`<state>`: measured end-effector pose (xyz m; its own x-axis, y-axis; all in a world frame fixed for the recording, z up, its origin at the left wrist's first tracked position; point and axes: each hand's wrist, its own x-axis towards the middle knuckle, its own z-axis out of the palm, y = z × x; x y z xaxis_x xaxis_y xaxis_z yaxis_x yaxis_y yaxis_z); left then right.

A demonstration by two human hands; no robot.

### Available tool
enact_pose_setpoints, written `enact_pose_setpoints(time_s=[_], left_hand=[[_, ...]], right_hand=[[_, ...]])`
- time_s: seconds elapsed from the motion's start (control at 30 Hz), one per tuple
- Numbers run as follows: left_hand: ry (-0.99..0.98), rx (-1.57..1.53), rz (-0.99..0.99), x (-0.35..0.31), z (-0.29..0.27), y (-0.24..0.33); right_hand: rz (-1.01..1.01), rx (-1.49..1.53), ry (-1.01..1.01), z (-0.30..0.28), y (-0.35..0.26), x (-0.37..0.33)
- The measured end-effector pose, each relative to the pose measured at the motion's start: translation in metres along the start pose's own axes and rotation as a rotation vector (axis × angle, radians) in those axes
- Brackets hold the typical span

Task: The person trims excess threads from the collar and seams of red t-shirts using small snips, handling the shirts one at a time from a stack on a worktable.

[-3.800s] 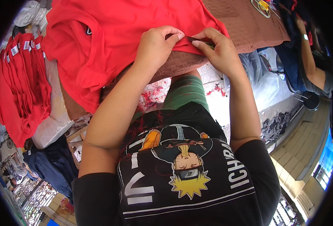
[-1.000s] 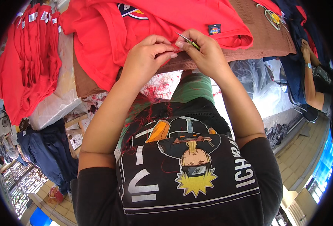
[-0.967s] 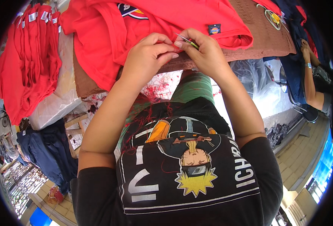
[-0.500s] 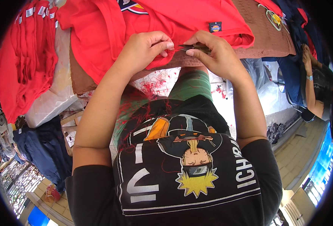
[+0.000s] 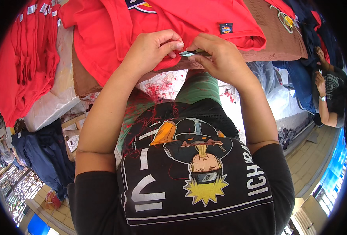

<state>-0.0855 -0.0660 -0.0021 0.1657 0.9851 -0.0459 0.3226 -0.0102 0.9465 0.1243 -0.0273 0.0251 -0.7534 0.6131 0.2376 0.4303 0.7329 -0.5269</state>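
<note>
Nearest the camera is the person's own black printed shirt [image 5: 189,184], strewn with loose red threads [image 5: 142,121], and both bare forearms reach up from it to the edge of the bench [image 5: 283,47]. There a red garment [image 5: 173,19] lies spread over the brown bench top, its hem hanging just over the near edge, right where the two hands meet. The left hand [image 5: 152,49] is closed, thumb and forefinger pinching a fold of the hem. The right hand [image 5: 218,56] is curled shut round a small pale tool [image 5: 189,53], whose tip shows between the two hands, touching the red cloth. Farther left a stack of red garments [image 5: 28,58] with white tags lies on a clear plastic bag [image 5: 59,98]. At far right another person's arm [image 5: 324,98] shows, well apart.
</note>
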Motion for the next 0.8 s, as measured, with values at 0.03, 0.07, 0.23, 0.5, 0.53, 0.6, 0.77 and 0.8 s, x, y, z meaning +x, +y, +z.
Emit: enact_pose_setpoints(time_s=[0.03, 0.07, 0.23, 0.5, 0.53, 0.6, 0.77, 0.8], left_hand=[[0.0, -0.005, -0.002, 0.0, 0.0, 0.0], [0.0, -0.009, -0.005, 0.0, 0.001, -0.001], [0.0, 0.012, -0.007, 0.0, 0.0, 0.001], [0.097, 0.028, -0.063, -0.004, -0.001, 0.002], [0.1, 0.025, -0.063, -0.005, -0.001, 0.002], [0.108, 0.022, -0.065, -0.006, 0.0, 0.002], [0.12, 0.005, -0.087, -0.004, 0.001, 0.002], [0.121, 0.004, -0.091, -0.004, 0.001, 0.002]], right_hand=[[0.011, 0.007, -0.005, 0.0, 0.001, 0.0], [0.022, 0.014, -0.01, -0.002, 0.004, -0.001], [0.105, 0.102, 0.013, -0.003, 0.009, -0.002], [0.076, 0.058, -0.011, 0.004, 0.014, 0.001], [0.085, 0.076, 0.0, 0.004, 0.014, 0.001], [0.102, 0.115, 0.024, 0.005, 0.014, 0.001], [0.027, 0.048, 0.033, 0.009, 0.01, 0.006], [0.018, 0.036, 0.034, 0.011, 0.01, 0.007]])
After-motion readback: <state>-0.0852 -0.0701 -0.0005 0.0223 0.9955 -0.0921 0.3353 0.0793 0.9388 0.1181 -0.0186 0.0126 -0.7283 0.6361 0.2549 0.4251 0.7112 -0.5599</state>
